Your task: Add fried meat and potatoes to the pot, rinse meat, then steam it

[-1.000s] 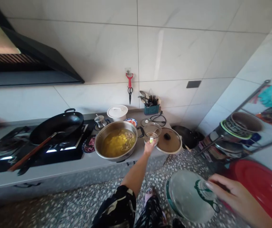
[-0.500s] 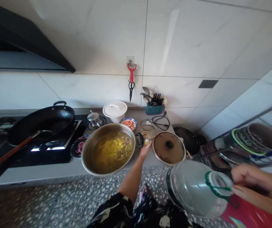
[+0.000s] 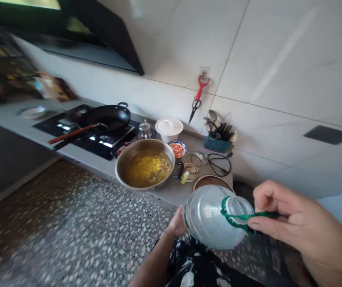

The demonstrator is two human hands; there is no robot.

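A large clear plastic bottle (image 3: 214, 217) with a green handle strap round its neck is tilted in front of me, its open mouth toward the right. My right hand (image 3: 290, 223) is closed on the green strap beside the neck. At the bottle's base is my left hand (image 3: 176, 223), its palm against the bottom; some of its fingers are hidden behind the bottle. Beyond it on the counter, a wide steel pot (image 3: 120, 175) holds yellow broth with pieces in it. A brown-lidded pan (image 3: 211, 180) is partly covered by the bottle.
A black wok (image 3: 105, 115) with a wooden-handled spatula (image 3: 69, 135) sits on the stove. Near the wall are a white lidded pot (image 3: 169, 126), a plate of shrimp (image 3: 177, 149), glass bowls (image 3: 191, 167), a utensil basket (image 3: 217, 143) and a black cord (image 3: 220, 165).
My left hand has left the steel pot's handle and moved to the bottle's base. The bottle has come nearer the middle with my right hand. The view has turned left.
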